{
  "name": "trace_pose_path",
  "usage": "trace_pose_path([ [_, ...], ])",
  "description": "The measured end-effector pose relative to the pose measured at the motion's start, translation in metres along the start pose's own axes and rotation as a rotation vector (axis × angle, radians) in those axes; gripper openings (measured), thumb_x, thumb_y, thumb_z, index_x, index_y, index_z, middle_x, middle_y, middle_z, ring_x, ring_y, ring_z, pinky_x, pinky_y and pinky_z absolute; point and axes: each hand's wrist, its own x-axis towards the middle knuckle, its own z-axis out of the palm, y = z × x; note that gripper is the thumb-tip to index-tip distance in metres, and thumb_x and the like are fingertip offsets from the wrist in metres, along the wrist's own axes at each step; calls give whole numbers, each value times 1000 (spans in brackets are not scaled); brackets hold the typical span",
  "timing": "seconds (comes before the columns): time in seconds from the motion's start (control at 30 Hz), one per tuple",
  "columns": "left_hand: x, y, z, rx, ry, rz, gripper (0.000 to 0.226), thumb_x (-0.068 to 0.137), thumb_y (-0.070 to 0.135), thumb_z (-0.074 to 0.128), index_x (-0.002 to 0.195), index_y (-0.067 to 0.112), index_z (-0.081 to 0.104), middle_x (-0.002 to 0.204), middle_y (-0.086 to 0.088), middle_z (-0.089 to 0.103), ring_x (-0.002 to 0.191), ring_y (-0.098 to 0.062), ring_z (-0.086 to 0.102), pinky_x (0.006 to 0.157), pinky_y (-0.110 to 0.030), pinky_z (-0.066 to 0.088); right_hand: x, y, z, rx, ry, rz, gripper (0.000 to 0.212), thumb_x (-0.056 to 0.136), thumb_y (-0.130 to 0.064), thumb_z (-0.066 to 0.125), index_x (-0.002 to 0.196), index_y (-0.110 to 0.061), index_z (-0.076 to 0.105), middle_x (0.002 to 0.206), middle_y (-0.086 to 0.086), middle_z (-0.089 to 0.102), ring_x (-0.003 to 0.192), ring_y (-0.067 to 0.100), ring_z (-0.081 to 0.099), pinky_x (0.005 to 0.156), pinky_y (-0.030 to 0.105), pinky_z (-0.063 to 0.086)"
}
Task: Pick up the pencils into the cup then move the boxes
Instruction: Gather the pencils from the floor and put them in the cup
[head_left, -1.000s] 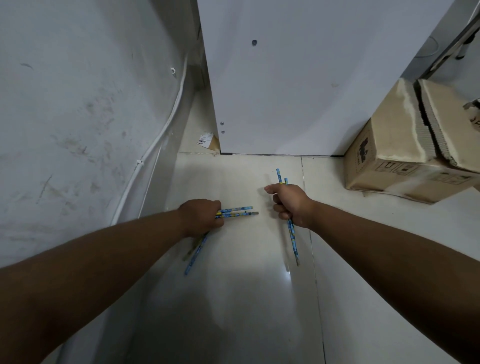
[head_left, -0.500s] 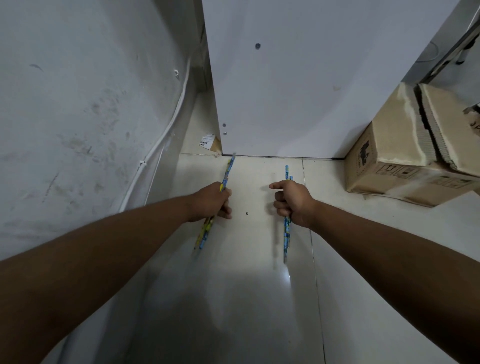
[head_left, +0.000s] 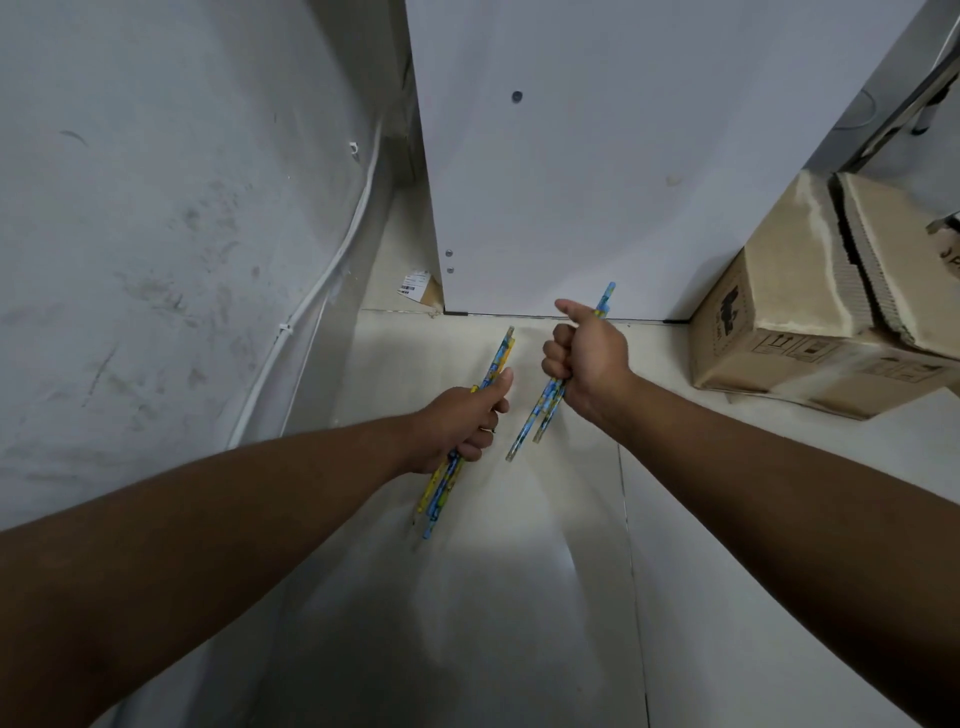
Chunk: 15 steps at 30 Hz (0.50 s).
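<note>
My left hand (head_left: 462, 423) is fisted around a bundle of blue and yellow pencils (head_left: 441, 491), held above the pale floor and tilted up to the right. Just to its right, my right hand (head_left: 587, 358) grips a second bunch of blue pencils (head_left: 540, 415), also tilted, with the tips poking out past the thumb. The two hands are close together, not touching. A brown cardboard box (head_left: 810, 332) sits on the floor at the right. No cup is in view.
A white cabinet panel (head_left: 623, 156) stands straight ahead. A scuffed grey wall (head_left: 156, 208) with a white cable runs along the left. A scrap of card with a label (head_left: 418, 286) lies in the gap beside the cabinet.
Both hands lifted their pencils off the floor and drew closer together. The left bundle swung from lying sideways to pointing up right; the right bunch tilted and rose.
</note>
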Motion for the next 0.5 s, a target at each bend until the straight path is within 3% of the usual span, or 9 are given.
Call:
trace_pose_path([
  [0.1, -2, 2, 7, -44, -10, -37, 61, 85, 81, 57, 86, 21, 52, 61, 8, 37, 46, -9, 24, 38, -21, 22, 2, -13, 3, 118, 56, -75, 30, 99, -7, 36, 110, -13, 63, 57, -5, 19, 44, 12, 15, 41, 23, 15],
  [0.27, -6, 8, 27, -431, 84, -152, 53, 101, 68, 45, 78, 21, 43, 59, 5, 34, 39, -7, 22, 34, -19, 19, -8, -26, 18, 314, 92, -109, 9, 95, -11, 46, 92, -13, 55, 57, -4, 17, 45, 14, 12, 41, 24, 14],
  [0.4, -12, 20, 39, -655, -14, -127, 54, 103, 64, 44, 75, 19, 44, 59, 5, 29, 37, -7, 23, 33, -19, 19, -25, -17, 39, 364, 39, -89, 15, 97, -13, 49, 82, -15, 49, 55, -4, 17, 42, 13, 12, 40, 23, 12],
  [0.5, -12, 33, 39, -665, -30, -46, 59, 105, 60, 45, 63, 19, 52, 55, 4, 33, 37, -7, 26, 35, -20, 22, -38, -2, 48, 364, -32, -12, 20, 96, -14, 53, 76, -15, 50, 53, -3, 21, 38, 13, 15, 37, 21, 16],
])
